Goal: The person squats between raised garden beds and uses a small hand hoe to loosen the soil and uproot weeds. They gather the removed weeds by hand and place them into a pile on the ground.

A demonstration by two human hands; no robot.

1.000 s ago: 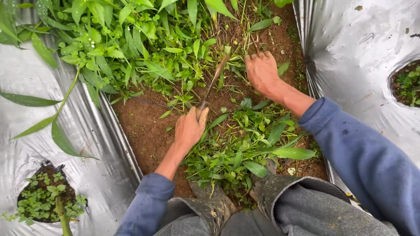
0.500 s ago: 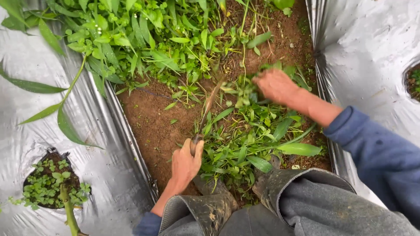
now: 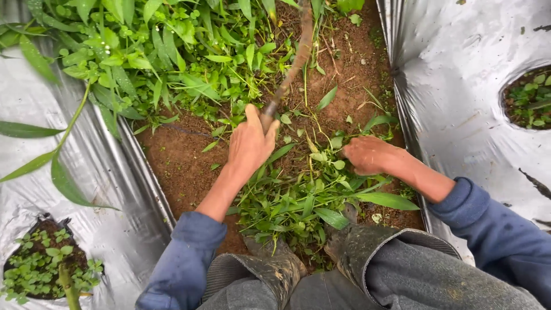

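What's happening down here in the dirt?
A person in a blue sweatshirt is crouched over a strip of reddish-brown soil between sheets of silver plastic mulch. The left hand grips a long, mud-caked tool handle that reaches up into a thick patch of green leafy weeds. The right hand rests on a pile of loose cut greens lying just ahead of the muddy boots.

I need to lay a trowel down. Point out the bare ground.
Bare soil lies between the left plastic sheet and the left hand, which holds the stick tool. Another patch lies right of the stick. The cut weeds by the right hand are crowded.
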